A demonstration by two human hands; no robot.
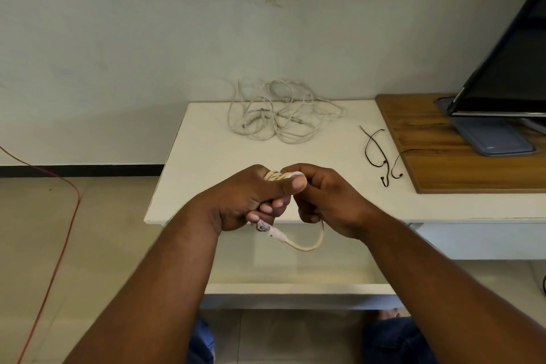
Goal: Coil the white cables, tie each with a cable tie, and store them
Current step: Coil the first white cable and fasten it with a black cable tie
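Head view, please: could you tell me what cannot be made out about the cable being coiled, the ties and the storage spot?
All in the head view:
Coiled cable: mostly hidden inside the left hand and right hand; loop count unclear.
Black cable ties: too thin to count surely.
Loose white cables: tangled, number unclear.
Monitor: cut off by the right edge.
Storage place: not identifiable.

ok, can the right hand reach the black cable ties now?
Probably yes: only bare tabletop lies between the right hand and the black cable ties. It would have to release the white cable first.
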